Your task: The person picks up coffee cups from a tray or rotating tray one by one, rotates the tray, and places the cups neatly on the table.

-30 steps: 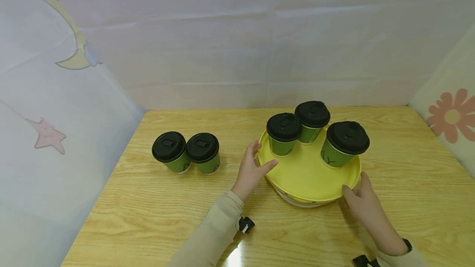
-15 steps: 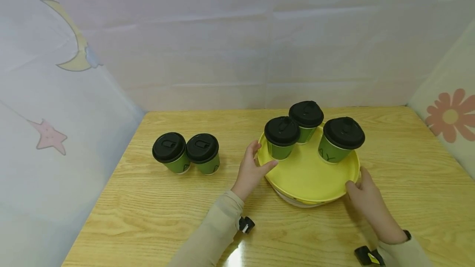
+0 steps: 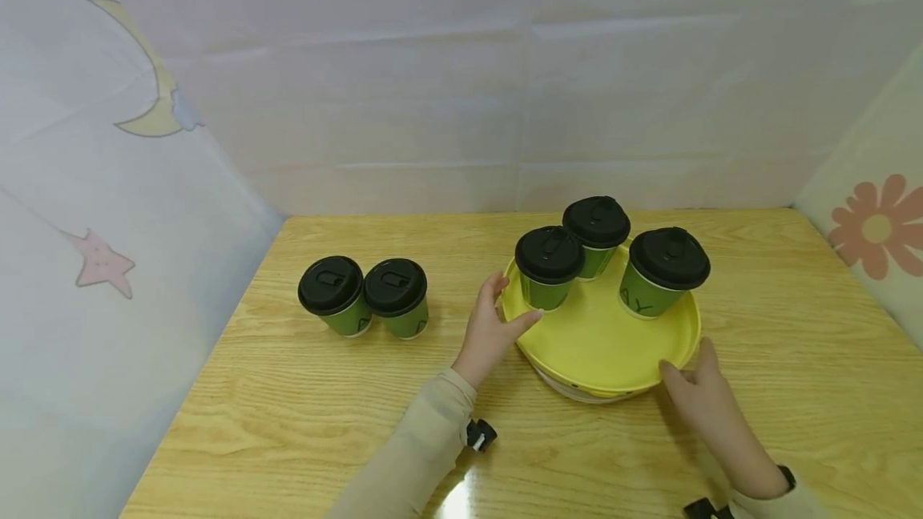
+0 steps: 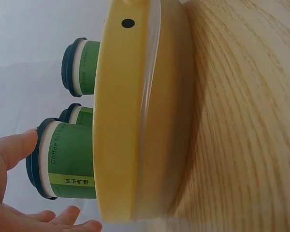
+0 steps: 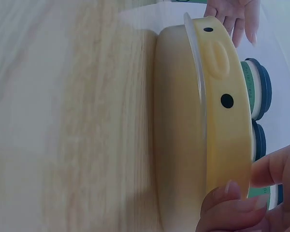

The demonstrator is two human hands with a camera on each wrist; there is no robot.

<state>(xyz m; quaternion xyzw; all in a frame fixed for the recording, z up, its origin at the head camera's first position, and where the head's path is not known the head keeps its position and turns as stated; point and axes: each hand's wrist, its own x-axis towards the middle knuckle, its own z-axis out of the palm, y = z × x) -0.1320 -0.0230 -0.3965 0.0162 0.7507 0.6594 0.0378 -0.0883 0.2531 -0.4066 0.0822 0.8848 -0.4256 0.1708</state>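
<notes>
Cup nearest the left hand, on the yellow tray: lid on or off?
On: a black lid caps the green cup in both head and left wrist views.

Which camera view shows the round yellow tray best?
The head view: it shows the round yellow tray from above, most of its rim visible. Both wrist views show only parts of its outer side.

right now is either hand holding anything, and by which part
The right hand pinches the yellow tray by its near right rim; the left hand holds nothing.

Lidded cups (image 3: 549,267) — five; yellow tray (image 3: 598,351) — one; table (image 3: 288,415): one; printed moon (image 3: 164,80): one; star (image 3: 103,263): one; flower (image 3: 876,228): one
</notes>
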